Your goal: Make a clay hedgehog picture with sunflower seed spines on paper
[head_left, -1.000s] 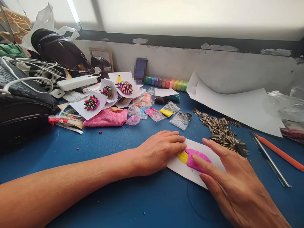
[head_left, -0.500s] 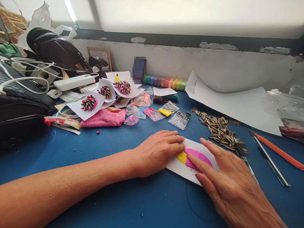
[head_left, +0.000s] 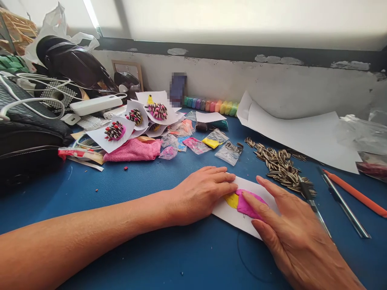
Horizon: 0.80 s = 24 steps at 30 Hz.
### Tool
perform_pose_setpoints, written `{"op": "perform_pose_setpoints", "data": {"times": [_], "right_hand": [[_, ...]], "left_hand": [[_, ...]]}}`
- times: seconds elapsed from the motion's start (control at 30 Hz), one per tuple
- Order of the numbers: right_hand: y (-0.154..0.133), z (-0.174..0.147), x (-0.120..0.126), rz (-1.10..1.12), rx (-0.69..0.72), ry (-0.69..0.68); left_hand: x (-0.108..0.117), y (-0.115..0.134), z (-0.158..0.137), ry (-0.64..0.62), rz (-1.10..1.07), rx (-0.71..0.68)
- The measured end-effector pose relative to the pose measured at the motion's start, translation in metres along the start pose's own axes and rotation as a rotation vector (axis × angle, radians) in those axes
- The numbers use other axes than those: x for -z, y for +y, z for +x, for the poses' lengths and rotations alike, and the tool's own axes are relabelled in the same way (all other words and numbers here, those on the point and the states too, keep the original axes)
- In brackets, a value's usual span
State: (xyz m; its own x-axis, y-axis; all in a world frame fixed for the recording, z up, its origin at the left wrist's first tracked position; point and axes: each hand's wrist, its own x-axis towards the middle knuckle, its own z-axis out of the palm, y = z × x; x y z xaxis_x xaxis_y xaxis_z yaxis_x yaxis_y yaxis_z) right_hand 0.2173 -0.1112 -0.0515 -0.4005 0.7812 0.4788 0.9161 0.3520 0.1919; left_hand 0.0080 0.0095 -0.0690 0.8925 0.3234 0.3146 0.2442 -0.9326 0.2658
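Observation:
A white paper card lies on the blue table, bearing a flattened patch of magenta modelling clay joined to a smaller yellow clay piece. My left hand rests flat on the card's left part, fingertips beside the yellow clay. Over the right part is my right hand, fingers spread, its index finger lying on the magenta clay. The thumb is near the card's lower edge. Part of the magenta clay is hidden under that hand. Neither hand grasps anything.
Sunflower seeds lie in a pile beyond my right hand. A craft knife, a silver pen and an orange pen are at the right. Clay bags, a pink cloth and seed-covered clay hedgehogs sit farther back.
My right index finger has slid slightly right along the magenta clay, away from the yellow piece. My left hand stays on the card. The whole view has shifted a little.

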Motion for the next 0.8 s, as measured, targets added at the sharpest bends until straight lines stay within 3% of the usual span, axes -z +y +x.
{"op": "perform_pose_setpoints", "data": {"times": [0.23, 0.8], "right_hand": [[0.0001, 0.0028, -0.0029, -0.056, 0.043, -0.016], [-0.0013, 0.0018, -0.004, -0.029, 0.003, -0.007]], "left_hand": [[0.0005, -0.0008, -0.0008, -0.015, 0.015, -0.017], [0.0004, -0.0003, -0.0004, 0.005, 0.014, -0.017]]}}
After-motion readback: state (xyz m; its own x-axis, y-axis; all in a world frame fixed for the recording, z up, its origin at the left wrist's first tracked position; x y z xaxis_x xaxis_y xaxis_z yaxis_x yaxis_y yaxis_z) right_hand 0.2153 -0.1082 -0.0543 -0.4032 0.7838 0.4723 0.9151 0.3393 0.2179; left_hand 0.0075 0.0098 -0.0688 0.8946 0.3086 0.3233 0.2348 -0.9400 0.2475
